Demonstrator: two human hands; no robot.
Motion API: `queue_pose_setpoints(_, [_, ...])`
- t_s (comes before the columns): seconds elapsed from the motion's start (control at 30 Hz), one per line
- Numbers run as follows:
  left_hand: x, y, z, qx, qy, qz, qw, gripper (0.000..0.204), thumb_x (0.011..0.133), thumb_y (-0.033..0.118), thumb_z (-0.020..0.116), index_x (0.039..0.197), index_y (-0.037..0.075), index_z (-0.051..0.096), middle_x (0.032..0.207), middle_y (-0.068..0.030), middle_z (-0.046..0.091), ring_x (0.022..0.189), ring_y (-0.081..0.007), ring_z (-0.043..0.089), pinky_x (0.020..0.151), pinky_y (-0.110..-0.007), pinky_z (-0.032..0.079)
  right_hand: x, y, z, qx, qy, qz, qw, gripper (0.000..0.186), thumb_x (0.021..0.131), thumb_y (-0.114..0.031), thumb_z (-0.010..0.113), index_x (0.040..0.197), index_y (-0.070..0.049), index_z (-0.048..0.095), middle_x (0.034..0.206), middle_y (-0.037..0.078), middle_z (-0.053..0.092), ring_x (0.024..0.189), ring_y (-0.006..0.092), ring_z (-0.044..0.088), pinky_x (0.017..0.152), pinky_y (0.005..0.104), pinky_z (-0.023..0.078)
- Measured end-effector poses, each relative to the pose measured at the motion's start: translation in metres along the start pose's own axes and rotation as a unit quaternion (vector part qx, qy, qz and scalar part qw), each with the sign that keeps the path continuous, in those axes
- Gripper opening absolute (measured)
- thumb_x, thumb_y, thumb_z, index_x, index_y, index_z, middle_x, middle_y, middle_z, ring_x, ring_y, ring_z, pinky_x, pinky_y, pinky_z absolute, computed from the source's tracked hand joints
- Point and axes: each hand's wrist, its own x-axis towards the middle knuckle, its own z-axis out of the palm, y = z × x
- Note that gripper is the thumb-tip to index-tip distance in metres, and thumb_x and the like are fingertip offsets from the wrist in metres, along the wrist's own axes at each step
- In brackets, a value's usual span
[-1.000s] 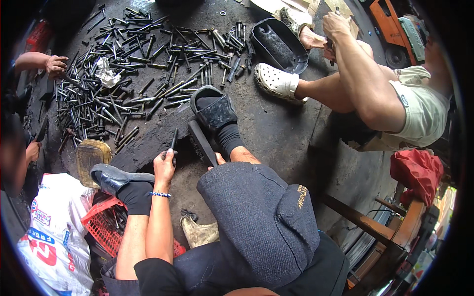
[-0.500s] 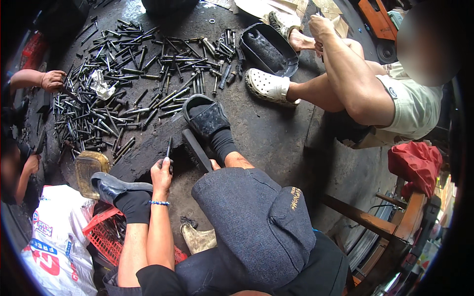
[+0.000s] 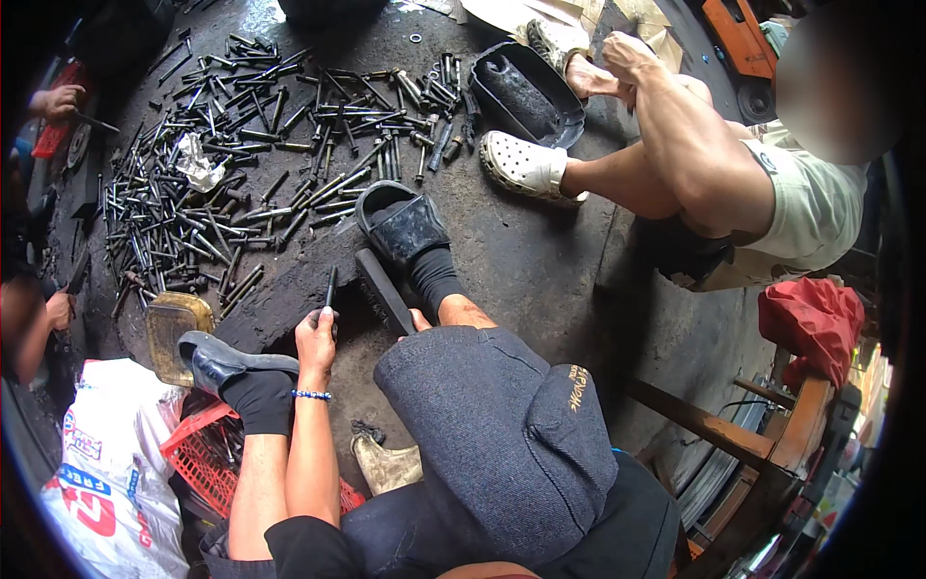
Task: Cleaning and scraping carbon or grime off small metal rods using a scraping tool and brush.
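My left hand (image 3: 316, 336) is closed on a dark bolt (image 3: 331, 288), held nearly upright between my feet. My right hand (image 3: 419, 320), mostly hidden behind my raised knee, grips a long flat black bar (image 3: 383, 289) that slants up beside my right slipper (image 3: 394, 220). Past my feet lies a wide spread of greasy bolts (image 3: 212, 232), with a crumpled white wrapper (image 3: 201, 166) among them. A yellowed plastic container (image 3: 178, 338) sits by my left slipper (image 3: 217, 367).
Co-workers' hands show at upper left (image 3: 60, 99) and left (image 3: 58, 312); a seated co-worker (image 3: 704, 183) is at right beside a black tub (image 3: 526, 94). Around me are a white sack (image 3: 111, 444), red crate (image 3: 207, 449), red cloth (image 3: 810, 328) and wooden frame (image 3: 723, 429).
My view has shifted slightly, and my hands keep their hold. The upper-left co-worker's hand has moved up and left with a dark rod. The right co-worker's hands have shifted left.
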Motion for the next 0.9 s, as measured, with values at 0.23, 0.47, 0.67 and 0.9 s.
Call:
queue_pose_setpoints(0.23, [0.002, -0.007, 0.003, 0.027, -0.004, 0.045, 0.999, 0.028, 0.094, 0.029, 0.057, 0.081, 0.005, 0.06, 0.061, 0.0049, 0.049, 0.052, -0.0044, 0.042, 0.047, -0.022, 0.032, -0.001, 0.0, -0.006, -0.003, 0.002, -0.002, 1.0, 0.049, 0.088, -0.018, 0.061, 0.134, -0.01, 0.046, 0.094, 0.018, 0.066, 0.077, 0.0273, 0.066, 0.073, 0.0377, 0.05])
queue_pose_setpoints(0.47, [0.012, -0.033, -0.017, 0.159, 0.067, 0.152, 0.973, 0.037, 0.093, 0.033, 0.055, 0.081, -0.001, 0.062, 0.066, -0.0108, 0.06, 0.06, -0.0216, 0.057, 0.058, -0.036, 0.044, -0.005, -0.01, 0.014, 0.008, -0.016, -0.029, 0.999, 0.049, 0.088, -0.018, 0.061, 0.134, -0.011, 0.047, 0.093, 0.018, 0.067, 0.076, 0.0277, 0.066, 0.072, 0.0381, 0.051])
queue_pose_setpoints(0.67, [-0.001, 0.012, 0.034, 0.269, 0.076, 0.151, 0.948, 0.034, 0.093, 0.03, 0.05, 0.08, -0.002, 0.054, 0.08, -0.0285, 0.057, 0.084, -0.0489, 0.055, 0.067, -0.051, 0.044, -0.032, 0.008, -0.047, -0.009, 0.034, -0.017, 0.999, 0.049, 0.088, -0.018, 0.061, 0.134, -0.012, 0.047, 0.092, 0.018, 0.067, 0.075, 0.028, 0.066, 0.071, 0.0385, 0.051])
queue_pose_setpoints(0.9, [-0.009, 0.028, 0.02, 0.303, 0.084, 0.111, 0.943, 0.026, 0.091, 0.023, 0.054, 0.081, -0.001, 0.058, 0.075, -0.0278, 0.059, 0.077, -0.0468, 0.058, 0.064, -0.052, 0.046, 0.016, -0.056, -0.039, -0.088, 0.052, -0.092, 0.991, 0.05, 0.086, -0.019, 0.062, 0.133, -0.015, 0.045, 0.085, 0.018, 0.065, 0.072, 0.0362, 0.064, 0.067, 0.0446, 0.05])
